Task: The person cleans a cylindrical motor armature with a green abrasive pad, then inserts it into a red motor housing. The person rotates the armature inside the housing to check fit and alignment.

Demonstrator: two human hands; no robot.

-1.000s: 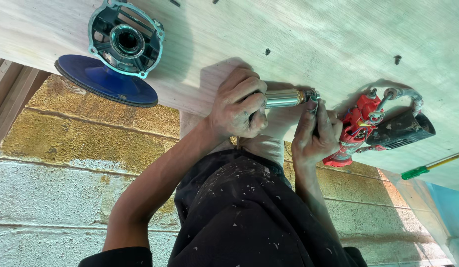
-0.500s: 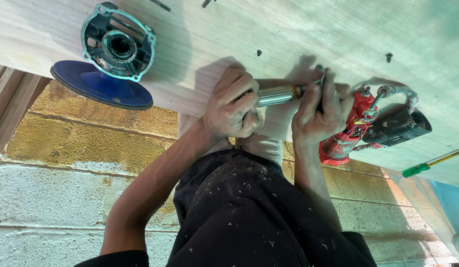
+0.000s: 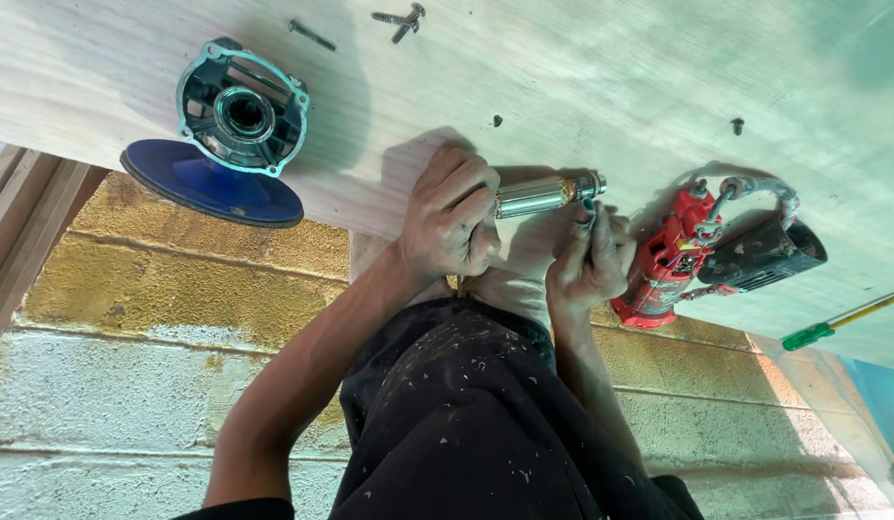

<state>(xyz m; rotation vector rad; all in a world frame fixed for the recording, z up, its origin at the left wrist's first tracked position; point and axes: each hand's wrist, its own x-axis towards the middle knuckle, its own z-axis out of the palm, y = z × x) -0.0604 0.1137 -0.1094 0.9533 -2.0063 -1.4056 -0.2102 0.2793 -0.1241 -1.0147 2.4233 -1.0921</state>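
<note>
Lying far left on pale wood bench [image 3: 562,87]: teal gear housing [image 3: 242,111] w/ blue disc [image 3: 212,185], partly overhanging edge. Gripping armature shaft [image 3: 543,195] in closed left hand [image 3: 453,217]; rear end hidden. Pinching at shaft tip w/ right hand [image 3: 589,255], item betw. fingers too small to ID. Resting just right: red motor body [image 3: 670,260]. Showing below: block wall [image 3: 129,327].

A metal armature shaft [image 3: 543,195] is gripped in the left hand [image 3: 452,217] above a pale wooden board [image 3: 562,87]. Its tip is met by the right hand [image 3: 589,258], fingers curled. A red motor part [image 3: 663,265] with black housing [image 3: 763,255] is seen just right; a teal gear housing [image 3: 241,111] on a blue disc [image 3: 211,183] lies left. Loose screws [image 3: 399,17] rest near the top edge.
</note>
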